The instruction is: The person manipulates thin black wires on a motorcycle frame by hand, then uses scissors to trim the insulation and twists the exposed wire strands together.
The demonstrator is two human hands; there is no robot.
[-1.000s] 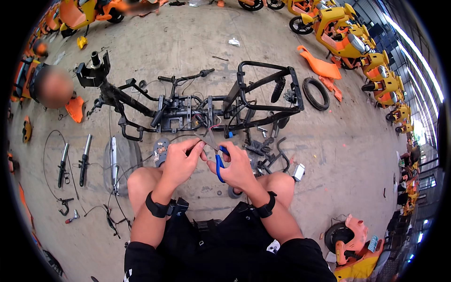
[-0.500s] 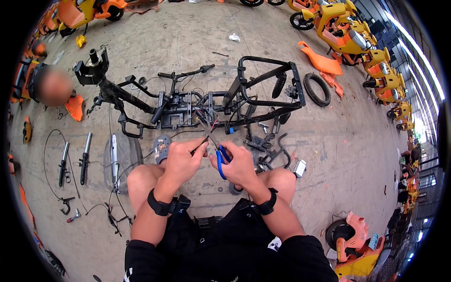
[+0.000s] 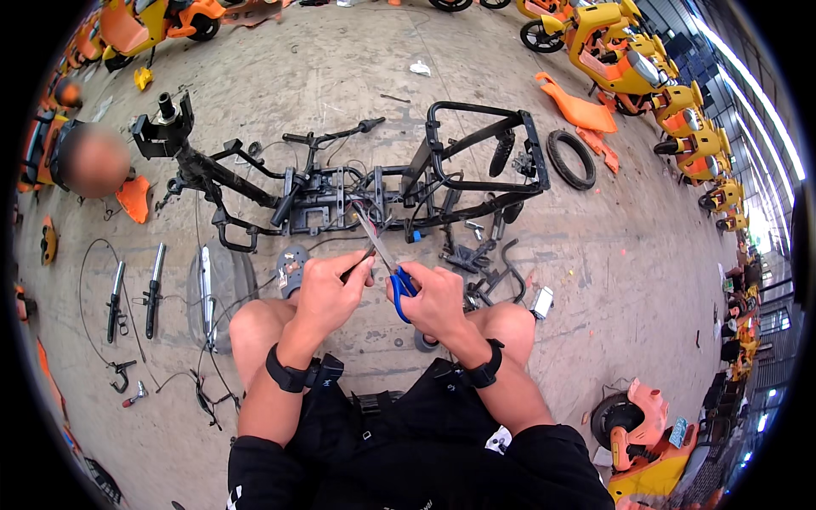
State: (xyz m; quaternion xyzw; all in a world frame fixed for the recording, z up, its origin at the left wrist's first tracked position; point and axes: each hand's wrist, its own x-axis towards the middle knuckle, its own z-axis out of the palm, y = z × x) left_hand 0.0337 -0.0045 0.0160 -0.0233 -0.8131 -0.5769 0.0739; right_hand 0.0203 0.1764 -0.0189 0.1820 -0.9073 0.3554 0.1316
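Note:
In front of my knees, my right hand [image 3: 435, 299] is closed round the blue handles of a pair of scissors [image 3: 397, 297]. Their metal blades point away from me and to the left, toward the frame. My left hand [image 3: 330, 285] pinches a thin dark cable [image 3: 369, 253] close beside the blades. Whether blade and cable touch, I cannot tell. Just beyond both hands stands a bare black scooter frame [image 3: 319, 208], with loose wires running through its middle.
Two fork tubes [image 3: 153, 291] and more cables lie on the floor to the left. Metal brackets [image 3: 470, 257] and a tyre [image 3: 571, 160] lie to the right. Yellow and orange scooters [image 3: 625, 64] line the far right. Another person [image 3: 93, 157] is at the left edge.
The scissors have shifted slightly against the cable, and the gap between my hands looks a little wider. Both grips are kept. The whole view has moved a touch.

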